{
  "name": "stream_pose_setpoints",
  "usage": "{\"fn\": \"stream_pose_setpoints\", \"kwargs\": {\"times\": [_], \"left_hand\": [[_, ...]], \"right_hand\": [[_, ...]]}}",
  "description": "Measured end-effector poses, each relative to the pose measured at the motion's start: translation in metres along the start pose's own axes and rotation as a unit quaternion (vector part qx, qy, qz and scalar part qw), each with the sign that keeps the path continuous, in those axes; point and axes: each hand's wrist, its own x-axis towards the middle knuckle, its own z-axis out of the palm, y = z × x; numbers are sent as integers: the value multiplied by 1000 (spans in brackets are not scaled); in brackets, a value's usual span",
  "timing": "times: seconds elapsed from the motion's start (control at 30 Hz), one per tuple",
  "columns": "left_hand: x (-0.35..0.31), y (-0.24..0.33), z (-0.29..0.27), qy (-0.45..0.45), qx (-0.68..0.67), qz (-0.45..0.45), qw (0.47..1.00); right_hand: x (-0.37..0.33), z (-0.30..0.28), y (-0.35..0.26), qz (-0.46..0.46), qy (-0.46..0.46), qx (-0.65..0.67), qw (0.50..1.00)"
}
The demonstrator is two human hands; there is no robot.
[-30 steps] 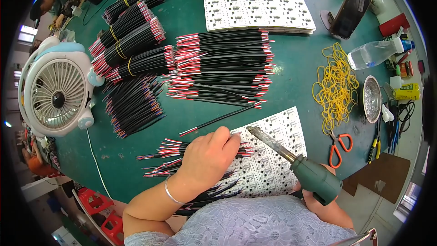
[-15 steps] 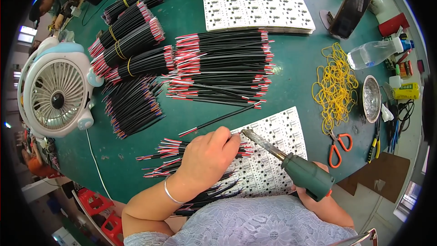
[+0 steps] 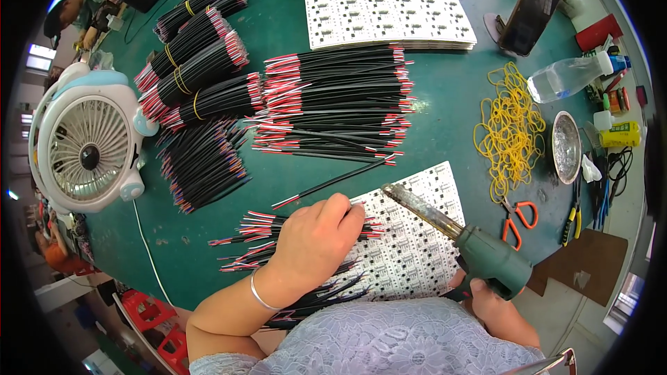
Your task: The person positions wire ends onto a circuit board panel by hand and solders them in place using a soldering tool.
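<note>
My right hand (image 3: 488, 298) is wrapped around the handle of a green soldering gun (image 3: 495, 258). Its long, stained metal tip points up and left, above the far edge of a white circuit board sheet (image 3: 434, 198). Over the sheet's left part, my left hand (image 3: 313, 236) is closed, thumb and fingertips together near the far left corner. What it pinches is hidden beneath the fingers. Black wires with red and white ends (image 3: 253, 239) stick out to the left of this hand. More dark wires (image 3: 326, 300) lie across the sheet's near left side.
Loose black wires (image 3: 337, 97) and banded bundles (image 3: 201, 62) lie beyond my hands. Stacked board sheets (image 3: 389, 3) sit at the back. A fan (image 3: 87, 156) stands left. On the right are yellow rubber bands (image 3: 507, 128), orange-handled cutters (image 3: 517, 222), a metal bowl (image 3: 566, 147) and a bottle (image 3: 570, 78).
The soldering gun has moved right and slightly toward me, its tip now apart from my left fingertips. My left hand has hardly moved.
</note>
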Motion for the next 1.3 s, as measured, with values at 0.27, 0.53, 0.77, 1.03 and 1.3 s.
{"fn": "stream_pose_setpoints", "kwargs": {"times": [0.27, 0.53, 0.77, 1.03, 1.3], "left_hand": [[0, -10, 3, 24, -34, 32, 999], [0, -9, 3, 20, -26, 28, 999], [0, -9, 3, 20, -24, 26, 999], [1, -9, 3, 24, -25, 24, 999], [4, -16, 3, 36, -32, 55, 997]], "right_hand": [[1, 1, -5, 87, -16, 44, 995], [-8, 1, 11, 31, -33, -161, 986], [-2, -5, 10, -121, -98, -286, 945], [-1, 3, -7, 91, 9, 52, 994], [-10, -2, 13, 8, -46, -129, 991]]}}
